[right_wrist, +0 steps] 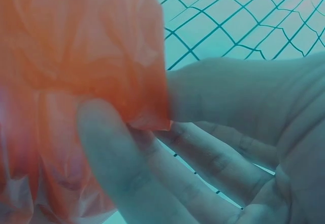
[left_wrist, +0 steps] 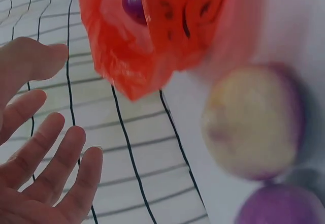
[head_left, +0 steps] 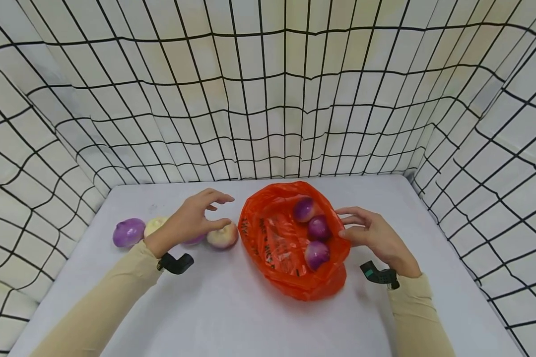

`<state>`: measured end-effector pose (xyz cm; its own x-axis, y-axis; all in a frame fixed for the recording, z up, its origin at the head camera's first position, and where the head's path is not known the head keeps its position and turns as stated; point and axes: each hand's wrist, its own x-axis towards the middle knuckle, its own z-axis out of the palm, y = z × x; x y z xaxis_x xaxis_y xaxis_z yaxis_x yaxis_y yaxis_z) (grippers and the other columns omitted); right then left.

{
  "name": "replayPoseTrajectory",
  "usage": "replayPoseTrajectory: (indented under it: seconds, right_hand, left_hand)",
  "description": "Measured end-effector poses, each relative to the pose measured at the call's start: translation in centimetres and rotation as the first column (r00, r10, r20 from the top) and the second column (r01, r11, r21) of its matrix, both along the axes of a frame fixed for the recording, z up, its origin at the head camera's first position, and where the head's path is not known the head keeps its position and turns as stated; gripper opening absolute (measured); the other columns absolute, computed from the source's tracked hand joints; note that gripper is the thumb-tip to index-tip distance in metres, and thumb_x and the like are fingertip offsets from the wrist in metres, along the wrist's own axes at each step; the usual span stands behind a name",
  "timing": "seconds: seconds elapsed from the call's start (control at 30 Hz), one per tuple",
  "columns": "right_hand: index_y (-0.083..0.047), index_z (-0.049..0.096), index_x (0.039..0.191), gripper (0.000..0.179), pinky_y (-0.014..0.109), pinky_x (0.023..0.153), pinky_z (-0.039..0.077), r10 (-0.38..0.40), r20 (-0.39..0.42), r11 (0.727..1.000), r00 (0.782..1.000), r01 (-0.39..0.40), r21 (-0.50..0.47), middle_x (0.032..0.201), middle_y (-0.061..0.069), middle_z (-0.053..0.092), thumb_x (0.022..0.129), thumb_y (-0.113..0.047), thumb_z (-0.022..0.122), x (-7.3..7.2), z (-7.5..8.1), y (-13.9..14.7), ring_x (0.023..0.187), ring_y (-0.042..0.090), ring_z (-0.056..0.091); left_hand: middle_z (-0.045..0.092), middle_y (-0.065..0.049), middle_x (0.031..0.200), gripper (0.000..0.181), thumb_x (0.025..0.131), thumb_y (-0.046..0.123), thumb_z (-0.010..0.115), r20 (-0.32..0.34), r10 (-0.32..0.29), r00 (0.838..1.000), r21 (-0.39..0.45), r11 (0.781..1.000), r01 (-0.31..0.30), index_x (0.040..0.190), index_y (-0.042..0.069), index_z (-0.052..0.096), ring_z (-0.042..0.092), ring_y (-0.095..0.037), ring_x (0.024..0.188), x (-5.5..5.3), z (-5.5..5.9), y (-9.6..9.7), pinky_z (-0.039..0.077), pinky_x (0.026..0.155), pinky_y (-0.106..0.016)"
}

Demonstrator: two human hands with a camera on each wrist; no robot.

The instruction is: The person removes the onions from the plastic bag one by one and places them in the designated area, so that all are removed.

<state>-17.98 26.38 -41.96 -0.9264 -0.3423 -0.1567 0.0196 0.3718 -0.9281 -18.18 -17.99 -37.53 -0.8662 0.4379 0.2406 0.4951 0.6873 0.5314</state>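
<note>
A red plastic bag (head_left: 279,282) with dark print stands open-mouthed on the white table, and three purple onions (head_left: 317,255) lie inside it. My right hand (head_left: 375,235) pinches the bag's right rim; in the right wrist view the thumb passes behind the red film and the fingers (right_wrist: 109,148) lie on its near side. My left hand (head_left: 192,215) is held above the loose onions left of the bag, fingers spread and nothing in them. Nearest to it is a pale onion (head_left: 222,237) with a purple side. A purple onion shows partly beneath that hand.
Farther left on the table (head_left: 214,317) lie a purple onion (head_left: 128,233) and a pale onion (head_left: 154,225), the latter partly hidden by the left wrist. A black grid net (head_left: 259,106) over white sheeting stands at the back and both sides.
</note>
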Motion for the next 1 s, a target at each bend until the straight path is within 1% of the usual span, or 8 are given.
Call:
replayPoseTrajectory:
  seconds: [0.1, 0.2, 0.33, 0.47, 0.6, 0.77, 0.87, 1.0]
  right_hand:
    - [-0.024, 0.056, 0.144, 0.056, 0.041, 0.092, 0.064, -0.006, -0.005, 1.0, 1.0, 0.006, -0.006, 0.136, 0.012, 0.067, 0.093, -0.034, 0.077, -0.1, 0.0, 0.1, 0.106, 0.026, 0.075]
    - [-0.024, 0.057, 0.143, 0.054, 0.04, 0.09, 0.065, -0.008, -0.011, 1.0, 1.0, 0.008, -0.018, 0.136, 0.011, 0.068, 0.093, -0.034, 0.076, -0.2, -0.1, 0.2, 0.106, 0.026, 0.075]
    - [-0.021, 0.056, 0.144, 0.054, 0.039, 0.088, 0.065, -0.003, -0.018, 1.0, 1.0, 0.002, -0.029, 0.136, 0.014, 0.067, 0.095, -0.033, 0.074, -0.3, -0.1, 0.4, 0.106, 0.025, 0.076]
    - [-0.018, 0.055, 0.145, 0.056, 0.038, 0.086, 0.066, -0.011, -0.026, 1.0, 1.0, 0.01, -0.023, 0.138, 0.016, 0.065, 0.095, -0.033, 0.074, -0.4, 0.1, 0.6, 0.105, 0.025, 0.076]
    - [-0.017, 0.055, 0.144, 0.056, 0.039, 0.085, 0.066, -0.025, -0.031, 0.999, 0.999, 0.024, -0.025, 0.14, 0.018, 0.063, 0.094, -0.033, 0.075, -0.4, 0.3, 0.7, 0.105, 0.027, 0.075]
    - [-0.019, 0.056, 0.144, 0.055, 0.038, 0.085, 0.066, -0.023, -0.027, 0.999, 0.999, 0.022, -0.028, 0.14, 0.018, 0.063, 0.094, -0.033, 0.076, -0.4, 0.3, 0.8, 0.106, 0.027, 0.075]
    - [-0.02, 0.057, 0.143, 0.054, 0.038, 0.084, 0.066, -0.022, -0.03, 0.999, 0.999, 0.021, -0.026, 0.139, 0.018, 0.063, 0.094, -0.033, 0.075, -0.5, 0.1, 0.9, 0.105, 0.027, 0.075]
    - [-0.017, 0.056, 0.144, 0.055, 0.038, 0.082, 0.066, -0.024, -0.025, 0.999, 0.999, 0.023, -0.035, 0.138, 0.019, 0.063, 0.095, -0.032, 0.075, -0.5, -0.1, 1.0, 0.103, 0.027, 0.075]
  left_hand:
    - [0.067, -0.01, 0.13, 0.045, 0.09, 0.02, 0.081, 0.051, -0.034, 0.998, -0.002, 0.999, 0.034, 0.131, 0.011, 0.066, 0.065, -0.028, 0.119, -0.3, 0.1, 1.8, 0.061, 0.098, -0.048]
    - [0.066, -0.012, 0.13, 0.045, 0.091, 0.02, 0.079, 0.085, -0.087, 0.993, 0.002, 0.996, 0.087, 0.133, 0.01, 0.066, 0.065, -0.031, 0.119, -0.5, 0.2, 3.6, 0.059, 0.1, -0.05]
    - [0.066, -0.012, 0.128, 0.043, 0.092, 0.02, 0.078, 0.105, -0.153, 0.983, -0.003, 0.988, 0.154, 0.131, 0.01, 0.066, 0.065, -0.033, 0.121, -1.0, 0.2, 5.9, 0.059, 0.102, -0.05]
    - [0.066, -0.008, 0.131, 0.04, 0.092, 0.023, 0.078, 0.136, -0.195, 0.971, -0.016, 0.98, 0.199, 0.13, 0.014, 0.068, 0.062, -0.028, 0.126, -1.4, -0.1, 8.0, 0.059, 0.104, -0.049]
    - [0.066, -0.006, 0.133, 0.041, 0.093, 0.028, 0.077, 0.131, -0.237, 0.963, -0.066, 0.967, 0.247, 0.131, 0.015, 0.068, 0.06, -0.023, 0.127, -1.6, -0.4, 9.9, 0.059, 0.104, -0.046]
    - [0.065, -0.005, 0.13, 0.04, 0.095, 0.028, 0.074, 0.159, -0.28, 0.947, -0.101, 0.949, 0.298, 0.133, 0.015, 0.067, 0.06, -0.022, 0.125, -1.9, -1.0, 11.8, 0.058, 0.105, -0.044]
    - [0.064, -0.004, 0.128, 0.04, 0.096, 0.028, 0.074, 0.2, -0.295, 0.934, -0.105, 0.942, 0.32, 0.134, 0.017, 0.066, 0.059, -0.021, 0.125, -2.0, -1.4, 12.9, 0.057, 0.107, -0.044]
    - [0.065, -0.007, 0.129, 0.041, 0.096, 0.027, 0.073, 0.251, -0.33, 0.91, -0.107, 0.925, 0.365, 0.135, 0.015, 0.065, 0.059, -0.024, 0.125, -2.2, -1.9, 14.5, 0.056, 0.108, -0.044]
